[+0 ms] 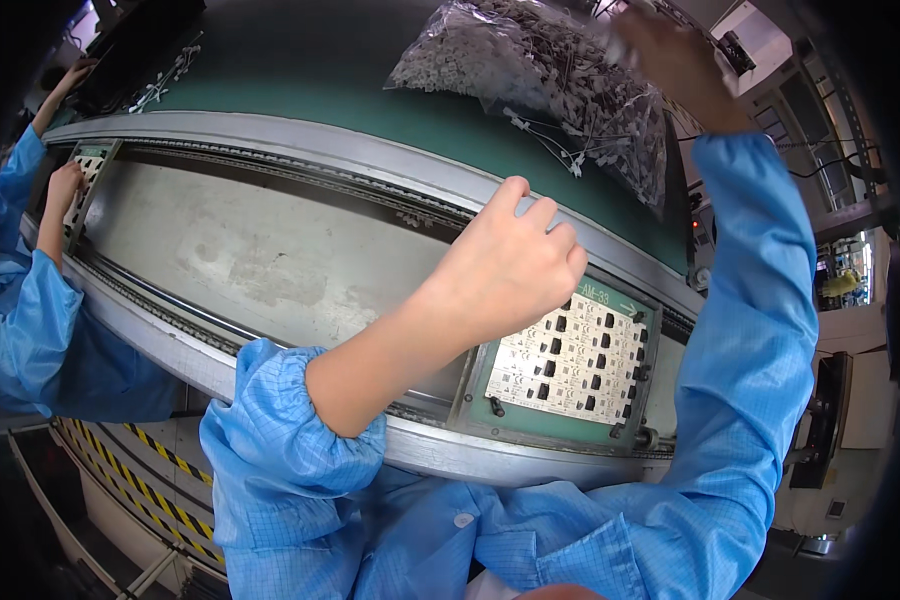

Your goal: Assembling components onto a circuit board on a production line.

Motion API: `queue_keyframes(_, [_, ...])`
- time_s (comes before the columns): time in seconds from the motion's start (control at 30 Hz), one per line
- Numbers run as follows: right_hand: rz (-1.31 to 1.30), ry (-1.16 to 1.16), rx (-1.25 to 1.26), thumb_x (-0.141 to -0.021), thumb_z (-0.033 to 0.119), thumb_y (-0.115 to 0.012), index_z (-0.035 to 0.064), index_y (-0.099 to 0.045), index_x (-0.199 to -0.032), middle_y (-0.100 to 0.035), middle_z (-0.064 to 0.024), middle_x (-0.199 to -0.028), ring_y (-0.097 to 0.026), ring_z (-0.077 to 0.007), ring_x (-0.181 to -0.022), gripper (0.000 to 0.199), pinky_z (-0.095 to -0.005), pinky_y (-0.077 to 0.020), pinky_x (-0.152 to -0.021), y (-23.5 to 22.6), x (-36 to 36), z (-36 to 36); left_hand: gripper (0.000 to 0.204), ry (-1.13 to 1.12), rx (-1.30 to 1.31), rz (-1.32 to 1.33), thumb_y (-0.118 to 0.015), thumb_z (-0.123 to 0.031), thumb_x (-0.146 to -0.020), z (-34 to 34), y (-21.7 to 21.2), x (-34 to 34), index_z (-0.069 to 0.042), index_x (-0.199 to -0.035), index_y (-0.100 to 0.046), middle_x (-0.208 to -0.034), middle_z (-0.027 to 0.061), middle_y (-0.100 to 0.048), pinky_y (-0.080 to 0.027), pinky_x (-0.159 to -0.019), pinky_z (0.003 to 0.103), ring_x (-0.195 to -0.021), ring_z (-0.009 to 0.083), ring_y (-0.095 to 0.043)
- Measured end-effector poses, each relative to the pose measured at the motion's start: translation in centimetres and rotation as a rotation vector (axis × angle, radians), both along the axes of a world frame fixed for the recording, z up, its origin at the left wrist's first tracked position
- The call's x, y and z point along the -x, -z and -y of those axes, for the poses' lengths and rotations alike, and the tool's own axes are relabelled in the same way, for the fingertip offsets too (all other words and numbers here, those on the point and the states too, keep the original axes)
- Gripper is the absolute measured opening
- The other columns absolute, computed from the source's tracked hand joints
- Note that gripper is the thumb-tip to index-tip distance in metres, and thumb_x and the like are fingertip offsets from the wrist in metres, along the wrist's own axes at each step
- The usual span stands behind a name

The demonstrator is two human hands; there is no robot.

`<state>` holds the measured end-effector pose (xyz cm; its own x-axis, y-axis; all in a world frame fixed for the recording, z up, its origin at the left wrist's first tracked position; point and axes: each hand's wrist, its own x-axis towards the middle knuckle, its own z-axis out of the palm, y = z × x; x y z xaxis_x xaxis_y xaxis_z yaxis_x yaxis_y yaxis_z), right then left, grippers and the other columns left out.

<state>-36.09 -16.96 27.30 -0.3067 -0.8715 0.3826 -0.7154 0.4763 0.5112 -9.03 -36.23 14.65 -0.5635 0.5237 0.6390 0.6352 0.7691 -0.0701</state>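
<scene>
My left hand (pixel 515 258) is closed, its fingers curled down over the metal rail (pixel 615 233) and the upper corner of a board carrier. Whatever its fingertips hold, if anything, is hidden beneath them. Below it, a white circuit board panel (pixel 560 362) with rows of black components lies in the green carrier (pixel 540 425) on the conveyor. At the upper right my right hand (pixel 675 62) is smeared by motion, and its fingers cannot be made out. It is over the far right edge of a clear plastic bag (pixel 560 75) full of small white connectors with leads.
Several loose wired connectors (pixel 550 135) lie on the green bench top (pixel 300 70) in front of the bag. More sit at the far left (pixel 168 78). A co-worker's hand (pixel 65 187) touches another board (pixel 92 172) there. Yellow-black striped tape (pixel 150 490) marks the lower left.
</scene>
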Motion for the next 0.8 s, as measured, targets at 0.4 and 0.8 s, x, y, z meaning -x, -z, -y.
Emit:
queue_keyframes(0.4, [0.391, -0.181, -0.388, -0.078, 0.02, -0.071, 0.0108, -0.057, -0.126, -0.05, -0.0111, -0.146, -0.051, -0.0333, -0.126, 0.051, -0.0469, -0.0431, -0.105, 11.0, -6.5, 1.0, 0.007, 0.013, -0.033, 0.02, -0.068, -0.014, -0.073, -0.3, 1.1, 1.1, -0.008, -0.075, -0.065, -0.076, 0.0034, -0.064, -0.047, -0.091, 0.043, -0.083, 0.0224, -0.062])
queue_keyframes(0.8, [0.896, -0.145, -0.065, -0.076, 0.038, -0.06, 0.0145, -0.066, -0.129, -0.036, -0.0185, -0.159, -0.028, -0.0397, -0.149, 0.058, -0.0548, -0.0192, -0.123, 8.8, -8.6, -2.1, 0.012, -0.358, -0.068, 0.068, -0.066, -0.015, -0.082, 7.0, 3.6, 6.8, -0.013, -0.092, -0.073, -0.092, 0.002, -0.069, -0.044, -0.089, 0.045, -0.098, 0.0246, -0.063])
